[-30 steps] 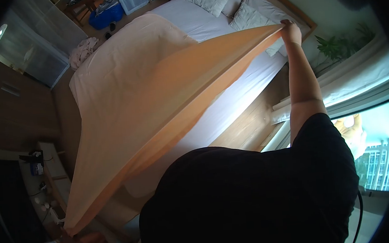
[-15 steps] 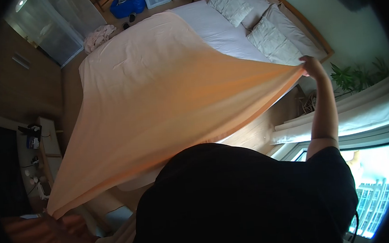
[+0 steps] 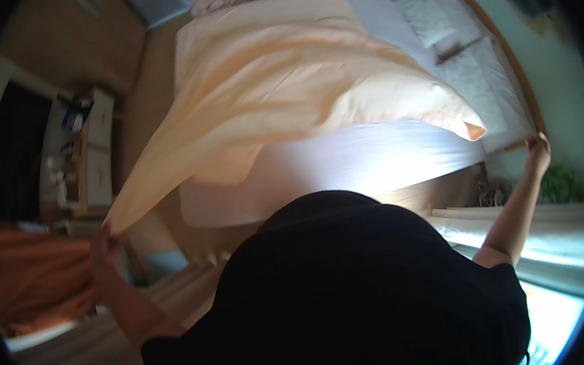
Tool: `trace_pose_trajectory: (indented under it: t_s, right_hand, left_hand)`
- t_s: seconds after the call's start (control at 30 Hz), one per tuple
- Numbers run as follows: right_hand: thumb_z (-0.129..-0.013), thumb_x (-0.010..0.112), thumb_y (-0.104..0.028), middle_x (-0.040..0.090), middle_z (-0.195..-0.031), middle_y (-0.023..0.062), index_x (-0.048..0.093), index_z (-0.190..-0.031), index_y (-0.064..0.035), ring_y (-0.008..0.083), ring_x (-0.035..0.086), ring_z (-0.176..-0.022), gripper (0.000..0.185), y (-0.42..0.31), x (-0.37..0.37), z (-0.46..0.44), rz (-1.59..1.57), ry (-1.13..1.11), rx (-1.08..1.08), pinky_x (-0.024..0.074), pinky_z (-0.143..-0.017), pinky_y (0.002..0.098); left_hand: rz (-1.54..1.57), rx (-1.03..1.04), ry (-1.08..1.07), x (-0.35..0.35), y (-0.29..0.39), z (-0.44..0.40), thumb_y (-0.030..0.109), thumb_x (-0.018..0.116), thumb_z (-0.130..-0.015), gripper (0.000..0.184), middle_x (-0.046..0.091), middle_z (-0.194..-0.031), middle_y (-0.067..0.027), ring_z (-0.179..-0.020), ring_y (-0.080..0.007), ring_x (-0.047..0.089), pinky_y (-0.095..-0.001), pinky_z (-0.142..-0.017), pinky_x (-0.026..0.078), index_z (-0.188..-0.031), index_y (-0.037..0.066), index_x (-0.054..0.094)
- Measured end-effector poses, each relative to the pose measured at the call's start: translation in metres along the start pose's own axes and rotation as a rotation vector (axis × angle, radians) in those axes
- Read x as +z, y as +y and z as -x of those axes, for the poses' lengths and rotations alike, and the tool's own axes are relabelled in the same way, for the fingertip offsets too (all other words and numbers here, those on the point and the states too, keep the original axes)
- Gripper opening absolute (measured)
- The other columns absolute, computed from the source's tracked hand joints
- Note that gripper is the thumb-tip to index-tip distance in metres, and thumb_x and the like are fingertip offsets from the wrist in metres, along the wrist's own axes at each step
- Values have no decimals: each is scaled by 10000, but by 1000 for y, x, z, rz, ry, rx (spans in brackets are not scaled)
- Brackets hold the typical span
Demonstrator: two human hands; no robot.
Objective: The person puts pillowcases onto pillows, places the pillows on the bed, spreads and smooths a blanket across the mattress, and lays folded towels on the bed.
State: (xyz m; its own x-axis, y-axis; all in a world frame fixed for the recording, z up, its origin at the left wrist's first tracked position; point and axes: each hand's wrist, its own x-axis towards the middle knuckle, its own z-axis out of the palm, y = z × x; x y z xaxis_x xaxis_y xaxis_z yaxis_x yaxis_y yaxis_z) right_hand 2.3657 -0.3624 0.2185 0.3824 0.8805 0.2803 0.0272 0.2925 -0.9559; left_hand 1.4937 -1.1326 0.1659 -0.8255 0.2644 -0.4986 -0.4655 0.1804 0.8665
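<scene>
- The left grip pinches one corner of the wide, pale-peach fabric cover.
- The right grip, on another corner a moment ago, is now apart from it; how tightly its fingers curl, I cannot tell.
- That corner is now loose near the pale, rectangular cloth pillows.
- The cover spreads across the white-sheeted bed, its near strip uncovered.
- No brand or writing is legible.

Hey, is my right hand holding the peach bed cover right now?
No, a visible gap separates the right hand from the nearest corner of the peach bed cover.
</scene>
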Motion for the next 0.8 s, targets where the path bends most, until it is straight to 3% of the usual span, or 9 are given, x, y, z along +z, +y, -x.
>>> trace_pose_trajectory:
  t_s: [0.03, 0.07, 0.1, 0.23, 0.5, 0.63, 0.7, 0.73, 0.8]
  right_hand:
    - [-873, 494, -44, 592, -800, 79, 536, -1081, -2, 181, 592, -691, 216, -1, 5, 2, 51, -29, 24, 536, -712, 307]
    - [-881, 499, -70, 588, -797, 52, 546, -1101, -35, 160, 586, -695, 228, -1, 15, 4, 134, -30, 80, 516, -670, 275]
    - [-884, 502, -93, 580, -807, 43, 551, -1115, -52, 150, 582, -721, 240, 11, 18, 0, 181, -115, 140, 494, -665, 270]
    - [-872, 498, -184, 546, -894, 7, 534, -1202, -109, 131, 551, -823, 340, 10, 98, 69, 511, -379, 231, 423, -709, 293]
    - [-914, 476, -143, 544, -736, 1, 552, -1127, -94, 97, 568, -641, 232, 83, 223, 229, 664, -1155, 79, 435, -566, 255]
    - [-881, 591, -177, 588, -724, 34, 584, -1055, -135, 126, 569, -618, 179, 145, 223, 315, 854, -1523, 95, 468, -632, 287]
    - [-850, 632, -237, 623, -793, 86, 592, -1051, -141, 230, 606, -756, 226, 188, 205, 354, 990, -1709, 84, 484, -697, 351]
    - [-842, 625, -235, 643, -872, 120, 591, -1066, -111, 275, 619, -833, 258, 190, 194, 374, 938, -1823, -98, 488, -754, 379]
    - [-848, 604, -224, 646, -917, 130, 590, -1079, -94, 285, 621, -875, 265, 208, 169, 400, 806, -1800, 315, 484, -793, 381]
  left_hand:
    - [-90, -85, 84, 33, -4, 3, 273, 658, -847, 232, 547, -683, -11, -561, -139, 529, -288, -505, 478, -961, 88, 578]
    - [-59, -74, -144, 49, -16, -10, 276, 662, -847, 218, 545, -665, -9, -556, -139, 536, -288, -503, 483, -921, 90, 576]
    - [-76, -54, -24, 71, -32, -22, 277, 664, -847, 221, 544, -665, -12, -552, -131, 532, -288, -496, 479, -915, 84, 581]
    - [72, -51, -300, 186, -40, -23, 234, 644, -866, 219, 532, -754, 6, -667, -100, 520, -265, -612, 492, -974, 55, 581]
    - [-76, -44, -434, 332, -76, -69, 191, 547, -909, 188, 527, -792, -11, -698, -102, 513, -256, -634, 482, -1025, 46, 577]
    - [-179, -95, -302, 357, -114, -99, 166, 528, -910, 166, 525, -778, -20, -637, -104, 505, -256, -569, 476, -999, 32, 573]
    - [-247, -148, -289, 361, -135, -119, 147, 511, -912, 155, 522, -744, -31, -582, -107, 498, -259, -509, 468, -976, 17, 563]
    - [-245, -156, -285, 363, -143, -123, 147, 511, -912, 155, 522, -744, -31, -582, -107, 498, -259, -509, 468, -976, 17, 563]
    - [-280, -263, -243, 369, -152, -134, 143, 521, -905, 143, 515, -715, -36, -564, -111, 498, -259, -465, 451, -942, 13, 566]
